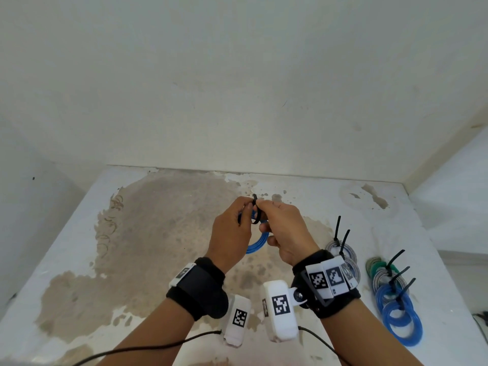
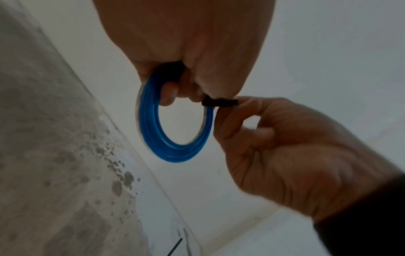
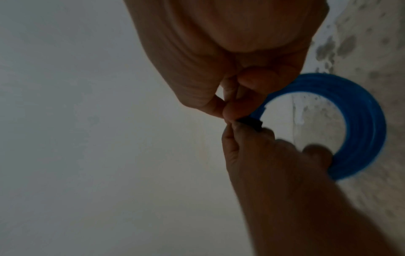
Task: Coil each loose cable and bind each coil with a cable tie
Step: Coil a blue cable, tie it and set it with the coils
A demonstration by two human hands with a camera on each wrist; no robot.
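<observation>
A blue cable coil (image 1: 257, 243) hangs in the air above the middle of the table, held between both hands. My left hand (image 1: 245, 210) grips the blue coil (image 2: 175, 138), with one finger hooked through its ring. A black cable tie (image 1: 255, 210) is looped around the top of the coil. My right hand (image 1: 264, 207) pinches that tie (image 2: 219, 102) between thumb and forefinger, right against my left fingertips. In the right wrist view the tie (image 3: 252, 123) sits between the two hands, and the coil (image 3: 361, 121) hangs to the right.
Several bound coils with black ties sticking up lie along the table's right side: grey ones (image 1: 340, 250), a green one (image 1: 380, 268) and blue ones (image 1: 398, 313). The white table (image 1: 158, 233) has a worn brown patch. Walls stand close behind and to the right.
</observation>
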